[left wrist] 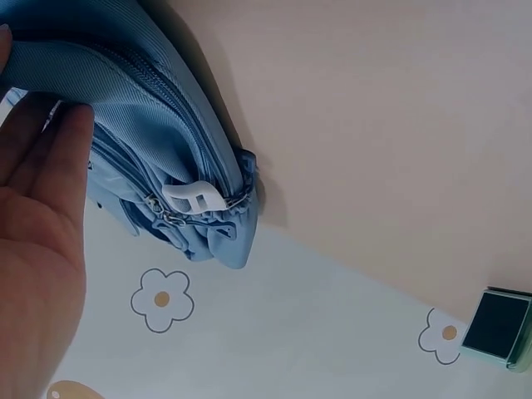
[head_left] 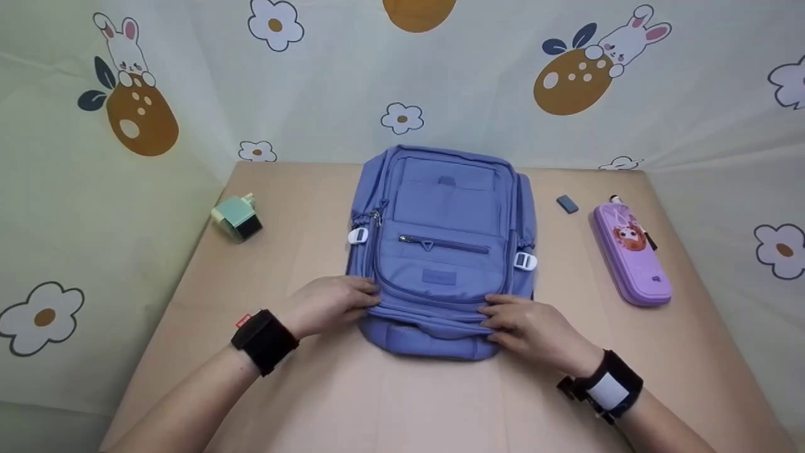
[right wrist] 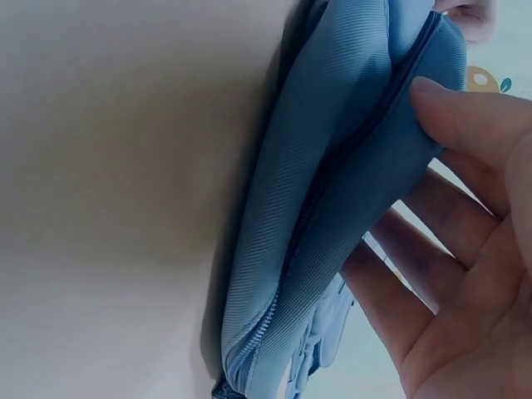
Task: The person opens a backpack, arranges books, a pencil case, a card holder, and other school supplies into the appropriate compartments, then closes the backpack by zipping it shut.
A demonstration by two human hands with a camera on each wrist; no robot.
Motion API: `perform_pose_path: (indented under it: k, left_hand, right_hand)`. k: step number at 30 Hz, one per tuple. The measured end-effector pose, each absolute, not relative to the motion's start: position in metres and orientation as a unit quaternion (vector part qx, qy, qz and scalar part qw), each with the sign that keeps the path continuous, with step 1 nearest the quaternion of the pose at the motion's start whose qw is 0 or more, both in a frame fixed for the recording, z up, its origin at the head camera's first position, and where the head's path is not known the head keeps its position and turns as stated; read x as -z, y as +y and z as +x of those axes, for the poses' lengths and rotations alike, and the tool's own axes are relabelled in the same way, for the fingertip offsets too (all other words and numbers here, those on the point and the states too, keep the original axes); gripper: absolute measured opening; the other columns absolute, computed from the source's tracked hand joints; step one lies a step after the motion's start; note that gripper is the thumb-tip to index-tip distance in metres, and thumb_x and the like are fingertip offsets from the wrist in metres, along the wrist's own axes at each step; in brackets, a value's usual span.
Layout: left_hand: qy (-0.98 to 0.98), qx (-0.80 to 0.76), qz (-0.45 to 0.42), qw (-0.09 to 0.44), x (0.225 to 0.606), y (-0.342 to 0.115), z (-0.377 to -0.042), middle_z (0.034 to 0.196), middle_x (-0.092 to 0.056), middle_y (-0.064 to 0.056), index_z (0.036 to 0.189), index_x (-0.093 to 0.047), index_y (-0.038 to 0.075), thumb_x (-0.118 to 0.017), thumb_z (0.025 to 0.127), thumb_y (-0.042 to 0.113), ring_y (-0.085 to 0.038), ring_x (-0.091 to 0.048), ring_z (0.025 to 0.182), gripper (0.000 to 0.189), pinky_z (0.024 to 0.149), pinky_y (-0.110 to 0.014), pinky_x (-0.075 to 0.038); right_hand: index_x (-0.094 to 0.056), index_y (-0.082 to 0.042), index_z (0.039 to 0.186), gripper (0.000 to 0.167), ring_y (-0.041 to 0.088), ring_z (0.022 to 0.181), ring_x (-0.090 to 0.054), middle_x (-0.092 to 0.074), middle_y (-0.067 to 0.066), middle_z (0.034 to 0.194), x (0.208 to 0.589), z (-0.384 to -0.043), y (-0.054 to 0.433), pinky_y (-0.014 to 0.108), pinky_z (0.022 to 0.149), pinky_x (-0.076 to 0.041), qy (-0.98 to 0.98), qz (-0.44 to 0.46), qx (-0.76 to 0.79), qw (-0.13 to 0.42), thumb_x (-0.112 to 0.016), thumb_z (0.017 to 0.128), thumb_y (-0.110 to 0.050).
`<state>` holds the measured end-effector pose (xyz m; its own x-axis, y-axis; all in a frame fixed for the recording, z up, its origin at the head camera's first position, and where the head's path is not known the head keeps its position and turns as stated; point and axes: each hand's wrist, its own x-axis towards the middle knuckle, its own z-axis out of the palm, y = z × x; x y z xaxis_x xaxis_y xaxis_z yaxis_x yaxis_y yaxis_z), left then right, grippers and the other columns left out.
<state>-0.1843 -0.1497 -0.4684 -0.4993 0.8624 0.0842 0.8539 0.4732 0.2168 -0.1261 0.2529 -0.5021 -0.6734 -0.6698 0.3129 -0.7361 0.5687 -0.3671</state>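
A blue backpack [head_left: 443, 211] lies on its back on the table, its front pocket facing up and its base toward me. My left hand [head_left: 330, 305] grips the lower left edge of its front. In the left wrist view the fingers [left wrist: 62, 158] go behind the fabric, and only a bit of thumb shows. With my right hand [head_left: 541, 330] I pinch the lower right edge. The right wrist view shows the thumb [right wrist: 465, 116] on one face of the fabric and fingers on the other. A zipper [right wrist: 303, 216] runs along the fold below that hand.
On the right lie a purple pencil case [head_left: 632, 258] with a cartoon figure and a small dark blue-grey block [head_left: 567, 204]. A mint-green object with a black face [head_left: 238, 218] stands at the left. Patterned cloth [head_left: 327, 82] encloses the table's back and sides.
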Motion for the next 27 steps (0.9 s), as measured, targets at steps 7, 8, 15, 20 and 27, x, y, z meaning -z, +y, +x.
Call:
perform_pose_path:
  k: [7, 8, 15, 20, 27]
  left_hand:
    - [0.860, -0.118, 0.496, 0.012, 0.471, -0.151, -0.182, 0.129, -0.069, -0.012, 0.120, -0.075, 0.006, -0.074, 0.094, 0.011, -0.028, -0.060, 0.127, 0.027, 0.104, -0.043, -0.049]
    - [0.861, -0.118, 0.495, 0.011, 0.472, -0.151, -0.182, 0.129, -0.069, -0.011, 0.120, -0.075, 0.006, -0.074, 0.094, 0.010, -0.028, -0.060, 0.127, 0.027, 0.104, -0.043, -0.049]
    - [0.861, -0.119, 0.495, 0.007, 0.475, -0.151, -0.181, 0.131, -0.068, -0.012, 0.122, -0.074, 0.005, -0.073, 0.095, 0.013, -0.028, -0.059, 0.128, 0.029, 0.106, -0.043, -0.048]
    - [0.861, -0.119, 0.495, 0.007, 0.475, -0.149, -0.181, 0.132, -0.067, -0.013, 0.124, -0.074, 0.005, -0.072, 0.096, 0.013, -0.028, -0.059, 0.128, 0.029, 0.106, -0.042, -0.047]
    - [0.862, -0.131, 0.489, 0.013, 0.471, -0.147, -0.183, 0.129, -0.069, -0.011, 0.121, -0.075, 0.007, -0.073, 0.094, 0.014, -0.027, -0.061, 0.126, 0.027, 0.104, -0.043, -0.049]
  right_hand:
    - [-0.080, -0.015, 0.109, 0.018, 0.027, 0.130, -0.059, -0.070, 0.004, 0.129, 0.503, -0.126, 0.251, 0.045, 0.102, -0.051, -0.886, 0.404, -0.221, 0.057, -0.077, 0.093, -0.023]
    - [-0.080, -0.015, 0.109, 0.018, 0.028, 0.130, -0.058, -0.070, 0.004, 0.129, 0.502, -0.126, 0.250, 0.046, 0.103, -0.050, -0.886, 0.405, -0.221, 0.055, -0.075, 0.095, -0.025]
    - [-0.081, -0.017, 0.101, 0.023, 0.025, 0.125, -0.062, -0.073, 0.003, 0.122, 0.485, -0.130, 0.248, 0.045, 0.100, -0.052, -0.889, 0.406, -0.208, 0.041, -0.065, 0.102, -0.033]
    - [-0.080, -0.016, 0.102, 0.017, 0.020, 0.109, -0.069, -0.075, 0.002, 0.113, 0.463, -0.137, 0.237, 0.041, 0.091, -0.056, -0.879, 0.433, -0.187, 0.067, -0.070, 0.098, -0.030]
    - [-0.076, -0.011, 0.116, 0.030, 0.027, 0.121, -0.063, -0.071, 0.008, 0.124, 0.435, -0.155, 0.195, 0.044, 0.104, -0.049, -0.872, 0.464, -0.154, 0.019, -0.067, 0.100, -0.034]
